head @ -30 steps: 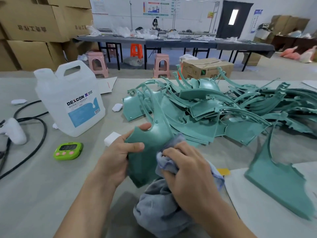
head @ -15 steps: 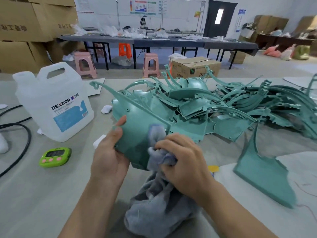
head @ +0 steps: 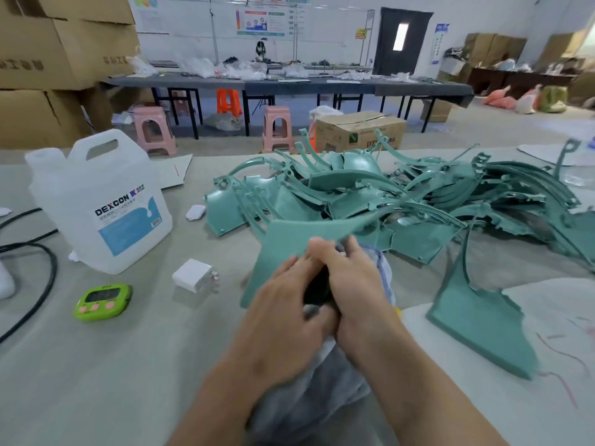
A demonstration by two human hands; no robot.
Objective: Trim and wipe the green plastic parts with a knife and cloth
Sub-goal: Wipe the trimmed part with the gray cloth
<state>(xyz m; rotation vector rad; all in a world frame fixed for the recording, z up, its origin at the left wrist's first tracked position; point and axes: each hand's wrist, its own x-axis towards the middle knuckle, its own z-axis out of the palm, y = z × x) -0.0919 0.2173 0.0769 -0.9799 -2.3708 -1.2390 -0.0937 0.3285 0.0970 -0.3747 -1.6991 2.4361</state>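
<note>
Above the table [head: 128, 365], raised at centre: green part [head: 289, 239], lower edge clasped in the curled left grip [head: 283, 304]; right grip [head: 354, 284] alongside, knuckles touching, bunched tight on a grey cloth [head: 306, 397] pressed against it; heap [head: 402, 201] of like parts just beyond.

It was bright in there, with flat, even light that seemed to come from above, going by the faint soft shadows right under the white jug [head: 96, 201] and the charger [head: 193, 275]. The door window [head: 400, 37] at the back was blown out pure white. The left hand [head: 283, 313], right hand [head: 354, 284], green part [head: 289, 239] and grey cloth [head: 306, 397] were all smeared with blur. The wide lens bowed the cardboard boxes [head: 58, 43] out at the edge.
</note>
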